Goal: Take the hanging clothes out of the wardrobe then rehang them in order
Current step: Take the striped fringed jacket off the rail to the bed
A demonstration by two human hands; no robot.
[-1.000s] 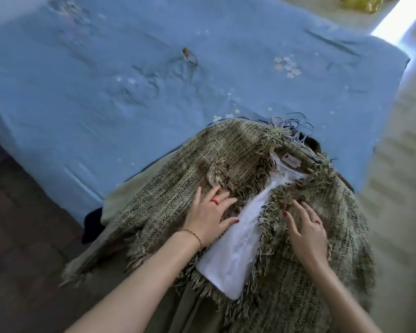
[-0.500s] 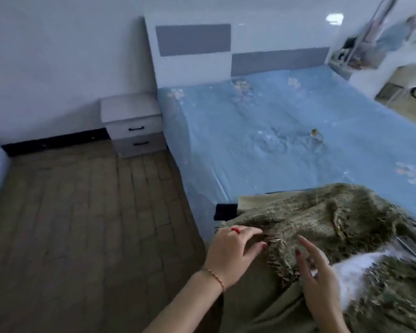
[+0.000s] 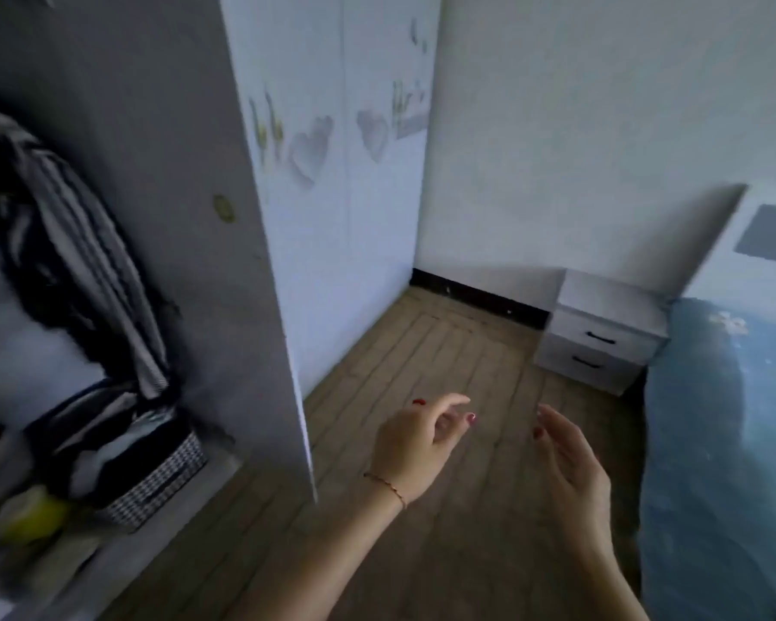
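Both hands empty, fingers loosely spread over floor; striped garment [image 3: 86,262], blurred but probably hanging, lies left in wardrobe [image 3: 225,217], nearer left hand [image 3: 415,445] than right hand [image 3: 572,463].

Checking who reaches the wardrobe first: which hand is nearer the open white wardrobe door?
Left. The left hand hovers just right of the white wardrobe door; the right hand is farther right, nearer the bed.

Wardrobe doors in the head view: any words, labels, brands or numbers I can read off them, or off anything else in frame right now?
No text can be read anywhere in this frame.
Wardrobe doors: heart and plant decals only; a small pale patch near the right edge might carry lettering, too blurred to read.
Nightstand: no lettering visible.
Checked basket inside the wardrobe: pattern only, no label visible.
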